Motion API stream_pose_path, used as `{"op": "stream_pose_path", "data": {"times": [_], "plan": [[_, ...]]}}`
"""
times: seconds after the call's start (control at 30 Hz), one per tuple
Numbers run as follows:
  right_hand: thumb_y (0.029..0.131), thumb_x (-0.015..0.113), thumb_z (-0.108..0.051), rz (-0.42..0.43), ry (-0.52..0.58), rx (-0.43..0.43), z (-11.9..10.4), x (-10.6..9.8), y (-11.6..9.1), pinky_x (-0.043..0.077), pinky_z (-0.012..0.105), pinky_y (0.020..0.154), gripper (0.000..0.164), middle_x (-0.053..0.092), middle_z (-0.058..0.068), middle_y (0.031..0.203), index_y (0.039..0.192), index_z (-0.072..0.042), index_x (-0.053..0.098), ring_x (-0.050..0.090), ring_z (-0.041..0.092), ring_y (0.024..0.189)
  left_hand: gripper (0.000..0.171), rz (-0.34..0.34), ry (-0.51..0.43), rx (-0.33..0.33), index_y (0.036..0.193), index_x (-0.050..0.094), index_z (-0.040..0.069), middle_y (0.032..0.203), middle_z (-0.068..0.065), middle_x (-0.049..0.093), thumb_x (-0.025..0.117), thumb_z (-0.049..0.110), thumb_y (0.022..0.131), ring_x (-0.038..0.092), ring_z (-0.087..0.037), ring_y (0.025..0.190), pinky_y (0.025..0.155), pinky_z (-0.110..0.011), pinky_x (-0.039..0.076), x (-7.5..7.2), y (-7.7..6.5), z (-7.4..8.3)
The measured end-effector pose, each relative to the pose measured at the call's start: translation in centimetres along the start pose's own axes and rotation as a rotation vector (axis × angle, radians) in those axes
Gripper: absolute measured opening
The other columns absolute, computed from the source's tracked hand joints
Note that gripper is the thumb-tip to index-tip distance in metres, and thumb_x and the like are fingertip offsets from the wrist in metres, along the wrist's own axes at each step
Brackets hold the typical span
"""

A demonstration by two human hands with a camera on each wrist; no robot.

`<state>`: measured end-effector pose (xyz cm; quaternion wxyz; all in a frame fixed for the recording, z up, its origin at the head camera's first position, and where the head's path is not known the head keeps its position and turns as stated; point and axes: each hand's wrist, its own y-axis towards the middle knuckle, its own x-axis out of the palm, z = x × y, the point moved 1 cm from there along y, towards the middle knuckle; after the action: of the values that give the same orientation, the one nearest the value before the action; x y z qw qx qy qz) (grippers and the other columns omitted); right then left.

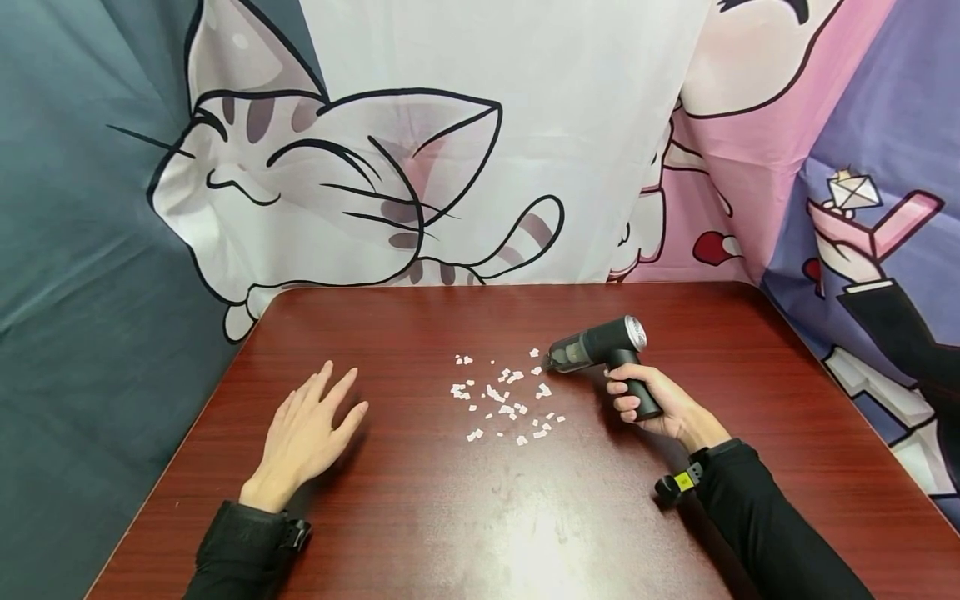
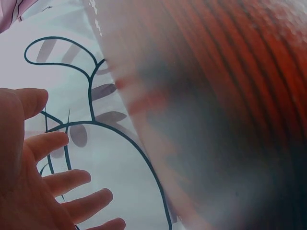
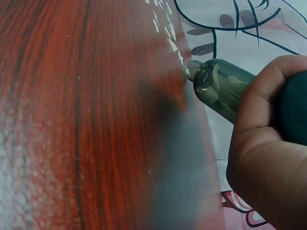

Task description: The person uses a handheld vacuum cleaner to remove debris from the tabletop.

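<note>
The right hand [image 1: 670, 400] curls its fingers round the handle of a black handheld vacuum [image 1: 602, 341], right of centre in the head view, its nozzle [image 1: 550, 363] just beside the rightmost paper scraps [image 1: 493, 392] scattered mid-frame. The left hand [image 1: 309, 429], at lower left, holds nothing, fingers spread above the worktop [image 1: 390, 517]. Such light scraps could scatter if the nozzle nudges them or exhaust air blows across; a nozzle tilted too high might miss them, and whether the motor runs I cannot tell. The right wrist camera [image 1: 678, 482], slung low at lower right, might brush the wood. Cat-print cloth [image 1: 300, 225] hangs behind the far edge across the top, bounding that side; the left hand stands well apart from the scraps.
</note>
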<state>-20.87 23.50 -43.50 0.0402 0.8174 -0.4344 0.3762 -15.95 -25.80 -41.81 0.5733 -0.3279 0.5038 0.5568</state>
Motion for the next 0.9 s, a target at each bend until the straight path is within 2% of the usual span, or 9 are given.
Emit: {"op": "stream_pose_path", "data": {"times": [0.4, 0.9], "plan": [[0.107, 0.033, -0.010, 0.050, 0.020, -0.003, -0.3, -0.1, 0.8, 0.043, 0.017, 0.051, 0.009, 0.047, -0.004, 0.072, 0.106, -0.008, 0.042, 0.043, 0.004, 0.053, 0.060, 0.009, 0.003, 0.000, 0.154, 0.045, 0.013, 0.160, -0.026, 0.033, 0.054, 0.043, 0.103, 0.032, -0.047, 0.144, 0.115, -0.066, 0.024, 0.0, 0.0, -0.1], [0.107, 0.033, -0.011, 0.066, 0.047, 0.002, -0.5, -0.4, 1.1, 0.043, 0.017, 0.050, 0.010, 0.047, -0.005, 0.071, 0.105, -0.009, 0.043, 0.042, 0.004, 0.053, 0.059, 0.013, 0.004, -0.003, 0.154, 0.046, 0.012, 0.159, -0.027, 0.033, 0.055, 0.042, 0.103, 0.033, -0.048, 0.144, 0.115, -0.066, 0.025, 0.1, -0.2, -0.2]]}}
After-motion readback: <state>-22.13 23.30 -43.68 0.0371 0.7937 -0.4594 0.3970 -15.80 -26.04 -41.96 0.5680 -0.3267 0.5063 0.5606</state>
